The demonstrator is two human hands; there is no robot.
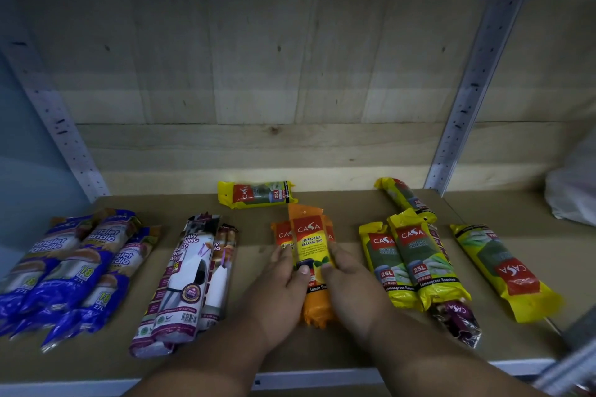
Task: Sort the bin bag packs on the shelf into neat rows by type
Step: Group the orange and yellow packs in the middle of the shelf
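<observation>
Orange pack [311, 245] is pinched between my left hand [277, 287] and right hand [351, 284]; uneven pressure could slide it off the orange packs [283, 235] beneath.

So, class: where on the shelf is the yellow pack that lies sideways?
In the head view, the sideways yellow pack lies at the back of the shelf, near the middle, just behind the orange packs held between both hands.
</observation>
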